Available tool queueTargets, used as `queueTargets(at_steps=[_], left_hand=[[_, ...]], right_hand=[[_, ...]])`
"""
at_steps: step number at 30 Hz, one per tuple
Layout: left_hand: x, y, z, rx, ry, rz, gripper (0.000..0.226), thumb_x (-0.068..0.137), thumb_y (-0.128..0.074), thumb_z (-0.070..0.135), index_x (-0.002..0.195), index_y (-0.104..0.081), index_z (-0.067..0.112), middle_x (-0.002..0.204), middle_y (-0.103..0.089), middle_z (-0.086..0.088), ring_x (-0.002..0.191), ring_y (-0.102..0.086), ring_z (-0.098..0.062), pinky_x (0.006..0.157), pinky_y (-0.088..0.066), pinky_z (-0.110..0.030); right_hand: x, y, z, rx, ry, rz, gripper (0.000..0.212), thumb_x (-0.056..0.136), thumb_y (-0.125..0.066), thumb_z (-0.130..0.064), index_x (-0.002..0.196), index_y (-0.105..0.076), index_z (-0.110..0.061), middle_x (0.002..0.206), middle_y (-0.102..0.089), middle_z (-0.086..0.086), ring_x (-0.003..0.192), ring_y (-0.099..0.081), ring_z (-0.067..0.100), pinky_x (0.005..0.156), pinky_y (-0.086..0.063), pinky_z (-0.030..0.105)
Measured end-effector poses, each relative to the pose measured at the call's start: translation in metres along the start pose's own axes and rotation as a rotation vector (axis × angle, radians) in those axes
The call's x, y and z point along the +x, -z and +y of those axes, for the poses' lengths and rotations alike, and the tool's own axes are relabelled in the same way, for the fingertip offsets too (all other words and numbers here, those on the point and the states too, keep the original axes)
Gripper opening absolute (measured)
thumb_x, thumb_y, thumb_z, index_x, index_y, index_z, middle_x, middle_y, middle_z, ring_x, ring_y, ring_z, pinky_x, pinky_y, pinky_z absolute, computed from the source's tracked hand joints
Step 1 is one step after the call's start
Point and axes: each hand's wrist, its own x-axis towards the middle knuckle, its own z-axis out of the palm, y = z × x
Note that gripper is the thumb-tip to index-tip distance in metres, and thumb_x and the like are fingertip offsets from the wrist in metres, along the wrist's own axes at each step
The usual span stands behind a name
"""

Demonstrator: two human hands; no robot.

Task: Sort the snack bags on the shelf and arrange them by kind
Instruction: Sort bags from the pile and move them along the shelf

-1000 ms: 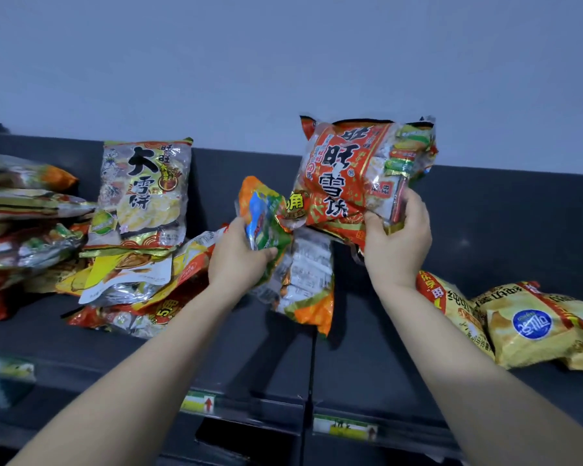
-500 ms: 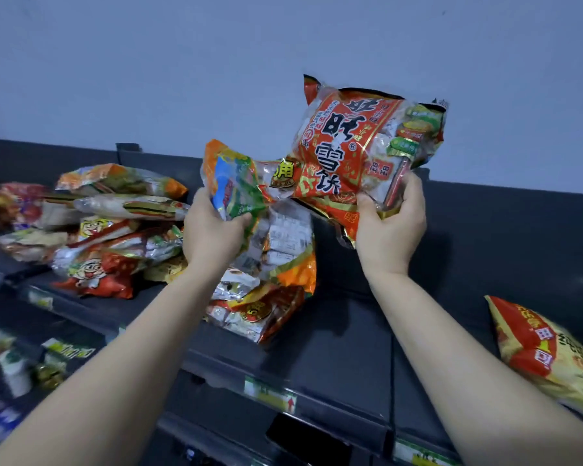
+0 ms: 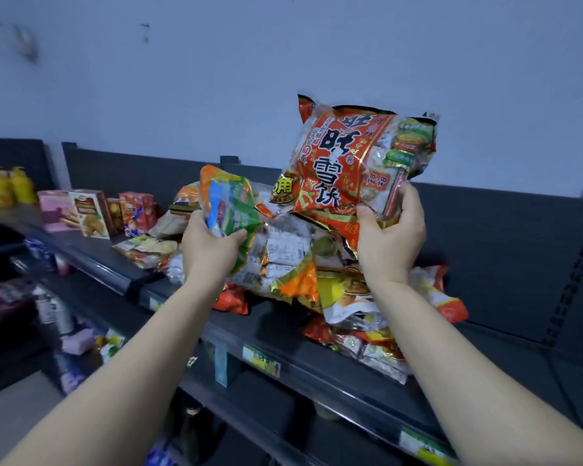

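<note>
Snack bags (image 3: pixel 347 314) in crinkled foil, red, orange and yellow, lie heaped in the middle of the long dark grey metal shelf (image 3: pixel 505 334), mixed together under my wrists. A second ago I faced the right stretch of that shelf, with yellow bags bearing a blue roundel near my right arm. Now my view has swung left and those bags are out of sight. The far left end shows a row of upright cardboard snack boxes (image 3: pixel 91 213).

The large red rice-cracker bag with black characters (image 3: pixel 347 163) has stayed in my right hand (image 3: pixel 392 240). It has risen above the shelf's back panel and sits tilted, clear of the heap. My fingers are curled round its lower right corner, with the thumb on the front.

The smaller orange, green and blue foil bag (image 3: pixel 229 200) has travelled with my left hand (image 3: pixel 209 253), which grips its lower edge with the thumb pressed across the front. It hangs just above the left part of the heap, close to the red bag; whether the two touch I cannot tell.

I judge that I have carried both picks leftward in search of their own kinds. Neither is placed yet, so the sorting looks to be at an early stage, and each bag needs a matching group before I let go.
</note>
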Motion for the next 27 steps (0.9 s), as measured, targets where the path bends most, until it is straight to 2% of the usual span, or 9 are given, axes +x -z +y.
queueTargets(at_steps=[3, 7, 12, 13, 16, 18, 21, 25, 27], left_hand=[[0.026, 0.028, -0.016, 0.012, -0.001, 0.035, 0.031, 0.080, -0.076, 0.015, 0.094, -0.049, 0.019, 0.082, -0.059, 0.007, 0.075, -0.061, -0.017, 0.068, -0.051, -0.033], [0.060, 0.059, -0.033, -0.034, 0.020, 0.112, 0.031, 0.078, -0.077, 0.014, 0.094, -0.050, 0.014, 0.083, -0.059, 0.005, 0.071, -0.059, -0.014, 0.060, -0.048, -0.028], [0.098, 0.079, -0.052, -0.094, 0.050, 0.200, 0.032, 0.078, -0.077, 0.011, 0.080, -0.047, 0.020, 0.080, -0.059, 0.004, 0.069, -0.057, -0.015, 0.067, -0.052, -0.033], [0.105, 0.080, -0.055, -0.096, 0.047, 0.215, 0.033, 0.078, -0.077, 0.011, 0.078, -0.046, 0.022, 0.080, -0.059, 0.005, 0.070, -0.057, -0.015, 0.070, -0.053, -0.034], [0.128, 0.080, -0.064, -0.108, 0.028, 0.248, 0.035, 0.077, -0.077, 0.010, 0.077, -0.046, 0.025, 0.083, -0.061, 0.005, 0.072, -0.060, -0.012, 0.075, -0.055, -0.036], [0.143, 0.077, -0.068, -0.120, 0.023, 0.270, 0.034, 0.078, -0.077, 0.011, 0.078, -0.047, 0.026, 0.085, -0.062, 0.005, 0.075, -0.062, -0.013, 0.077, -0.056, -0.037], [0.170, 0.071, -0.071, -0.168, 0.024, 0.319, 0.035, 0.077, -0.078, 0.012, 0.079, -0.045, 0.025, 0.087, -0.062, 0.002, 0.081, -0.063, -0.019, 0.081, -0.057, -0.043], [0.207, 0.067, -0.074, -0.279, 0.052, 0.387, 0.038, 0.077, -0.077, 0.008, 0.077, -0.042, 0.024, 0.085, -0.060, 0.000, 0.080, -0.062, -0.021, 0.084, -0.056, -0.049], [0.225, 0.065, -0.079, -0.328, 0.089, 0.407, 0.038, 0.076, -0.076, 0.007, 0.079, -0.042, 0.025, 0.088, -0.061, -0.001, 0.086, -0.065, -0.024, 0.084, -0.056, -0.052]], right_hand=[[-0.015, -0.040, -0.010, 0.012, -0.006, -0.011, 0.041, 0.081, -0.071, -0.006, 0.120, -0.059, -0.009, 0.106, -0.058, -0.006, 0.097, -0.052, 0.007, 0.084, -0.039, 0.008], [-0.027, -0.085, -0.019, 0.055, -0.025, -0.028, 0.041, 0.082, -0.071, -0.009, 0.121, -0.058, -0.012, 0.106, -0.061, -0.004, 0.098, -0.058, 0.014, 0.086, -0.045, 0.023], [-0.023, -0.135, -0.022, 0.079, -0.032, -0.084, 0.044, 0.083, -0.070, -0.012, 0.125, -0.057, -0.016, 0.111, -0.062, -0.004, 0.096, -0.055, 0.006, 0.081, -0.036, 0.002], [-0.022, -0.145, -0.020, 0.081, -0.033, -0.089, 0.044, 0.082, -0.070, -0.013, 0.124, -0.057, -0.016, 0.111, -0.062, -0.003, 0.097, -0.055, 0.007, 0.086, -0.039, 0.005], [-0.018, -0.172, -0.010, 0.097, -0.034, -0.091, 0.044, 0.081, -0.069, -0.016, 0.123, -0.057, -0.016, 0.113, -0.064, 0.000, 0.104, -0.060, 0.016, 0.093, -0.050, 0.035], [-0.009, -0.187, -0.004, 0.106, -0.047, -0.093, 0.044, 0.081, -0.070, -0.016, 0.122, -0.057, -0.014, 0.113, -0.064, 0.000, 0.103, -0.060, 0.017, 0.092, -0.050, 0.038], [0.009, -0.208, 0.006, 0.148, -0.095, -0.096, 0.044, 0.082, -0.072, -0.016, 0.123, -0.054, -0.012, 0.113, -0.064, 0.000, 0.102, -0.061, 0.016, 0.091, -0.051, 0.035], [0.028, -0.230, 0.019, 0.199, -0.193, -0.110, 0.049, 0.086, -0.070, -0.015, 0.130, -0.048, -0.013, 0.111, -0.055, -0.007, 0.100, -0.055, 0.008, 0.078, -0.040, 0.011], [0.035, -0.241, 0.026, 0.201, -0.239, -0.121, 0.052, 0.088, -0.069, -0.016, 0.134, -0.044, -0.015, 0.110, -0.050, -0.010, 0.098, -0.050, 0.005, 0.073, -0.037, 0.008]])
